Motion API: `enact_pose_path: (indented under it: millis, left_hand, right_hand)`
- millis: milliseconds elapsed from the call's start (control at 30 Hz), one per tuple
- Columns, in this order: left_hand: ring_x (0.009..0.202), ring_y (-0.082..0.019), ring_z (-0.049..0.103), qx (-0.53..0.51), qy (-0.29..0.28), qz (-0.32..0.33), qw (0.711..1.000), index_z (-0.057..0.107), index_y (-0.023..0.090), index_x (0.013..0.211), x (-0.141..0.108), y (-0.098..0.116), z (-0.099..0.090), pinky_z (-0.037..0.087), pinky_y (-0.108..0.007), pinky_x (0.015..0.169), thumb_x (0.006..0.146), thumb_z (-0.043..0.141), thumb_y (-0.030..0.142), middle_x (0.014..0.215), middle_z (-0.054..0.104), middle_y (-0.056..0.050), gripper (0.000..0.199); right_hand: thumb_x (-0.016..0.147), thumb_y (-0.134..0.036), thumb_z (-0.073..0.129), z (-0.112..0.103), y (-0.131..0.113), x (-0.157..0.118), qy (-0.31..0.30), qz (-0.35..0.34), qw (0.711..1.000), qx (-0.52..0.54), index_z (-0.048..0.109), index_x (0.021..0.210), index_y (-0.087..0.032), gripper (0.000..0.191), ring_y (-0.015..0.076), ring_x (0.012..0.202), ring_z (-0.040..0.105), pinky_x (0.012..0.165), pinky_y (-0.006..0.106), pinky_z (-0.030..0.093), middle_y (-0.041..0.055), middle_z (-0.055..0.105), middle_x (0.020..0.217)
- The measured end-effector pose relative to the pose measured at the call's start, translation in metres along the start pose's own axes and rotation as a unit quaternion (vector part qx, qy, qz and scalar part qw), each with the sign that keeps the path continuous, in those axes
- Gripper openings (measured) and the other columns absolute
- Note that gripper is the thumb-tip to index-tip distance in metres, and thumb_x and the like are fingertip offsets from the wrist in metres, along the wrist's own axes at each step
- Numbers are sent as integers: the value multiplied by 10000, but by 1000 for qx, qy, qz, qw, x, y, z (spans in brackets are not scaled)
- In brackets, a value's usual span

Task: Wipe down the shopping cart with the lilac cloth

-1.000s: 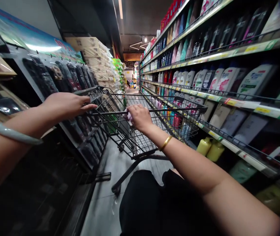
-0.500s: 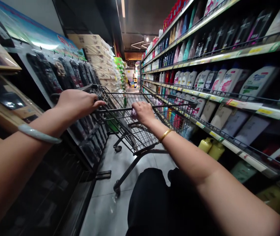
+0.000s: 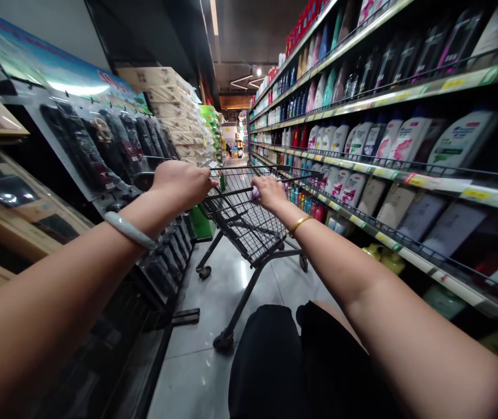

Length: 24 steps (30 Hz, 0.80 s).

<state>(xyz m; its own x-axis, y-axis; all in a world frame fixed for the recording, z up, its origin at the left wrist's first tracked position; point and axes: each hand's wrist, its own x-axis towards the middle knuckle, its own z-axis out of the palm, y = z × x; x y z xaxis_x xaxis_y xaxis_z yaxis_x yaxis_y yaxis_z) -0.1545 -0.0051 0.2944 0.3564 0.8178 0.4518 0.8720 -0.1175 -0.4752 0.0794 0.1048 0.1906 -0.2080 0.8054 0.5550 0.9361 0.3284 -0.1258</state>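
A black wire shopping cart stands in the aisle ahead of me, turned at an angle. My left hand, with a pale bangle on its wrist, is closed at the cart's left rear corner, around the handle. My right hand, below a gold bracelet, is wrapped round the handle bar further right. Something small and light purple shows beside its fingers; what it is cannot be made out. No goods are visible in the basket.
Shelves of shampoo bottles run along the right side. On the left are a rack of packaged dark goods, stacked cartons and a green box. A metal foot juts onto the tiled floor.
Both hands have moved to the right, the left one more. The cart has turned and its basket has shifted, with a front wheel now showing at the right.
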Motion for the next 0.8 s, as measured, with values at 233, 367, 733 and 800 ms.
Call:
enact_pose_path:
  millis: [233,367,733,800]
  left_hand:
    - [1048,-308,709,27,18,36,999,780,173,1146,14,-6,-20,429,-352,790,1043,272,643,1141,785,-164,700]
    - [993,-274,677,-59,-61,49,995,784,151,1192,25,-16,-23,404,-322,739,1020,285,724,1171,783,-155,779]
    - [972,-315,687,-155,-18,55,986,815,185,1127,55,61,-37,474,-402,819,957,378,511,1042,780,-141,571]
    - [967,-301,689,-158,-5,64,985,810,187,1077,57,75,-44,474,-380,806,967,383,553,1007,770,-133,573]
  right_hand:
    - [895,-275,685,9,42,20,-2,29,1000,-4,614,1351,-276,461,334,1367,504,1067,527,461,113,622,1487]
    - [947,-189,550,13,62,25,13,56,998,1,621,1337,-264,403,319,1374,496,1068,536,456,123,625,1470]
    - [798,-122,575,-10,67,-3,149,182,931,280,671,1174,-194,395,222,1016,686,920,339,536,77,762,1189]
    - [777,-136,555,-19,60,-26,209,150,904,342,661,1169,-189,409,207,994,690,910,321,540,70,761,1182]
